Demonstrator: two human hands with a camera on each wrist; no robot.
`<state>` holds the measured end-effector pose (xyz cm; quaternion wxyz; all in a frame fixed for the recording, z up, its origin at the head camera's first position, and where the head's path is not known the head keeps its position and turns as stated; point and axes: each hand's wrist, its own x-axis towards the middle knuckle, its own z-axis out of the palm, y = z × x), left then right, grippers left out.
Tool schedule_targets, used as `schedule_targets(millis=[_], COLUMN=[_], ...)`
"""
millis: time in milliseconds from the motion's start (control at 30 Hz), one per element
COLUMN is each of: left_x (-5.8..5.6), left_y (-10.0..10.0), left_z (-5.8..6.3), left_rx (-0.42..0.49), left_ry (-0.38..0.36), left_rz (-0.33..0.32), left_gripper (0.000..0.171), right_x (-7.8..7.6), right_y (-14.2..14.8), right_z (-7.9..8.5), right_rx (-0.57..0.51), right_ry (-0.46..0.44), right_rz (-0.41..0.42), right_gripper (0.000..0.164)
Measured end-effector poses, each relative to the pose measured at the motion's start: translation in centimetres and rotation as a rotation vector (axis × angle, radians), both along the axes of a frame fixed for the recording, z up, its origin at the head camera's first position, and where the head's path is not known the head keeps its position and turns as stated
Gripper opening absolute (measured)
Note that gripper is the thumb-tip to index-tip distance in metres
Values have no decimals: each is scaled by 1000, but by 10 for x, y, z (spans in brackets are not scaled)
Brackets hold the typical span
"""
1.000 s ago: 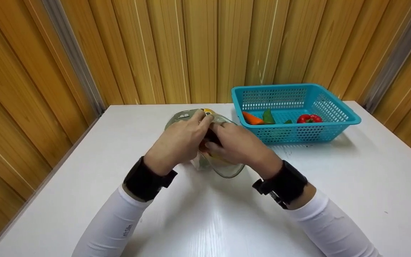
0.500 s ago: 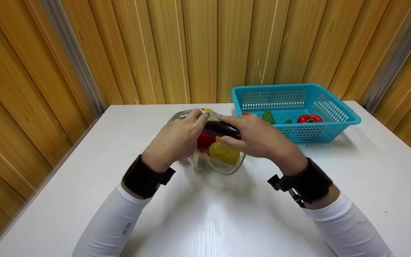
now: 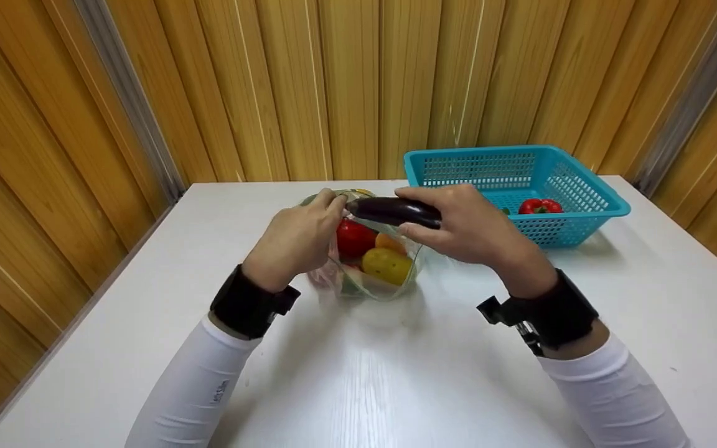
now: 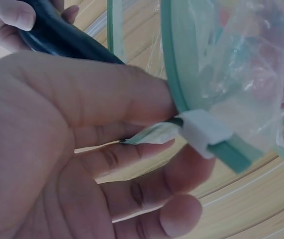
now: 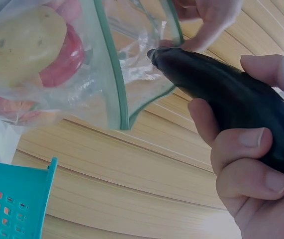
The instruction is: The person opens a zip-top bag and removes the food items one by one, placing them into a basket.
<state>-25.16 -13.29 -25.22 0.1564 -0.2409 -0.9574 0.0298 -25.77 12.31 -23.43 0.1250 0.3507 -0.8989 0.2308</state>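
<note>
The left hand [image 3: 296, 239] grips the bag [image 3: 340, 283] at its left side; the right hand [image 3: 470, 224] holds an eggplant [image 3: 389, 211] over the bag.

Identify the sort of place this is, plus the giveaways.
Probably a small indoor booth set up for recording: wood-look panels on three sides of a white table, metal strips in the corners, and black units strapped to both wrists.
</note>
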Motion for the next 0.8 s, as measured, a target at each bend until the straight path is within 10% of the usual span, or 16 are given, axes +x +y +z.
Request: schedule_targets(millis=[500,800], left_x=[-4,-1], left_y=[-5,-2], left_z=[-2,-1], left_rx=[-2,10], left_ry=[-59,-103], left_rz=[32,23], left_gripper=[67,59], right_x=[-7,-50], right_y=[10,26], right_z=[4,-21], right_rx=[-138,-103], right_ry=[66,-51], right_rz=[-73,-304], right_gripper=[53,60])
